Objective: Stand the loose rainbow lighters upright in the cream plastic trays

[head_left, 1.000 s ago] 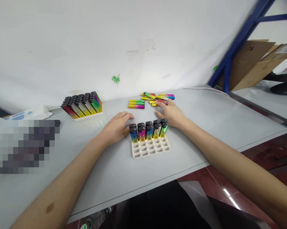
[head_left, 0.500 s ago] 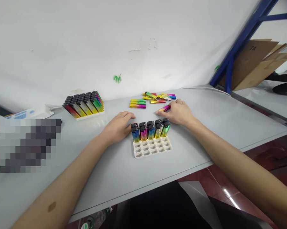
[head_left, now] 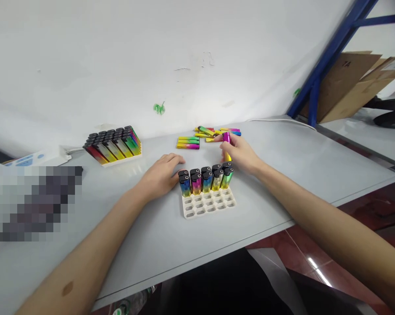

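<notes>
My right hand [head_left: 241, 153] grips a pink and yellow lighter [head_left: 227, 142], raised roughly upright behind the right end of a white tray [head_left: 209, 208]. Two rows of black-topped lighters [head_left: 207, 180] stand in the tray's far part; its nearer holes hold nothing. My left hand [head_left: 162, 176] rests on the table with fingers spread, its thumb beside the tray's far left corner. Between and beyond my hands lie a small stack of lighters [head_left: 188, 143] and a loose heap of lighters [head_left: 206, 131].
A second tray [head_left: 122, 160] packed with upright lighters stands at the back left. Near it are a white box [head_left: 36, 156] and a pixelated dark object [head_left: 40, 205]. Cardboard boxes [head_left: 348, 87] lean behind a blue metal frame [head_left: 329, 54] at the right.
My right hand has lifted the pink and yellow lighter from lying near the table and turned it upright. My left hand has kept its place by the tray.
</notes>
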The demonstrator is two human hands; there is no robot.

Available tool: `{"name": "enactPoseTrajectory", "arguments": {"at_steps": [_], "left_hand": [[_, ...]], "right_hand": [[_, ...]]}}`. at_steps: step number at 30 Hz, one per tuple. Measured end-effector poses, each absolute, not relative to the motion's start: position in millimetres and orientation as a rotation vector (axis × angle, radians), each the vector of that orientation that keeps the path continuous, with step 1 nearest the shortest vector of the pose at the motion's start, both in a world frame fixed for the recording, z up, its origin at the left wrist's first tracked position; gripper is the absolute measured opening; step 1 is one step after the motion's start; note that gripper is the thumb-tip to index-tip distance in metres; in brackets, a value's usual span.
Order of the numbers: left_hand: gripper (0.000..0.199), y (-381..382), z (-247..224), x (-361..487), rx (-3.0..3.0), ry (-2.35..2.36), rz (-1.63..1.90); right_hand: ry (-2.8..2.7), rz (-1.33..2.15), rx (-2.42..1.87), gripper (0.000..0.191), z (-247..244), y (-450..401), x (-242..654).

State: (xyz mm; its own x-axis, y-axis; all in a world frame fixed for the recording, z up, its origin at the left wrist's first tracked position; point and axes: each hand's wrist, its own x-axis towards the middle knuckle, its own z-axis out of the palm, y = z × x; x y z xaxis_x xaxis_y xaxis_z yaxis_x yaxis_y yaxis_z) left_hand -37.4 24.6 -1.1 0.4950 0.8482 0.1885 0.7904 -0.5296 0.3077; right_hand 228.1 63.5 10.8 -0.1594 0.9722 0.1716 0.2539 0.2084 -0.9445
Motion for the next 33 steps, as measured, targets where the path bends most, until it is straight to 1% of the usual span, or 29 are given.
{"name": "enactPoseTrajectory", "arguments": {"at_steps": [5,8,9,11,12,13,18,21,27,33], "left_hand": [[0.036,24.7,-0.9,-36.7,2.577,1.402,0.474],[0.036,24.3,-0.5,-36.3,2.571,1.403,0.485],[0.035,24.2,-0.4,-36.3,2.565,1.407,0.491],[0.034,24.2,-0.5,-36.6,2.555,1.408,0.499],[0.034,24.4,-0.7,-36.8,2.553,1.408,0.502],[0.034,24.6,-1.0,-37.0,2.553,1.408,0.502],[0.035,24.8,-1.2,-37.0,2.575,1.404,0.485],[0.037,23.8,-0.2,-36.1,2.571,1.411,0.480],[0.034,24.3,-0.2,-36.3,2.552,1.414,0.499],[0.036,24.9,-1.1,-36.4,2.578,1.410,0.484]], "right_hand": [[-1.403,1.284,-1.109,0.021,18.4,56.8,225.7],[-1.389,1.385,-1.084,0.012,22.3,53.8,226.9],[-1.389,1.418,-1.082,0.017,22.8,53.4,227.4],[-1.380,1.464,-1.082,0.039,22.5,53.8,228.4],[-1.375,1.472,-1.083,0.048,21.9,54.4,228.7],[-1.372,1.469,-1.079,0.053,21.1,55.0,228.8],[-1.384,1.402,-1.048,0.047,18.8,57.0,228.5],[-1.350,1.427,-1.020,0.046,18.9,57.2,229.3],[-1.285,1.541,-1.069,0.055,23.2,56.2,230.7],[-1.273,1.518,-1.142,0.045,24.3,54.8,228.0]]}}
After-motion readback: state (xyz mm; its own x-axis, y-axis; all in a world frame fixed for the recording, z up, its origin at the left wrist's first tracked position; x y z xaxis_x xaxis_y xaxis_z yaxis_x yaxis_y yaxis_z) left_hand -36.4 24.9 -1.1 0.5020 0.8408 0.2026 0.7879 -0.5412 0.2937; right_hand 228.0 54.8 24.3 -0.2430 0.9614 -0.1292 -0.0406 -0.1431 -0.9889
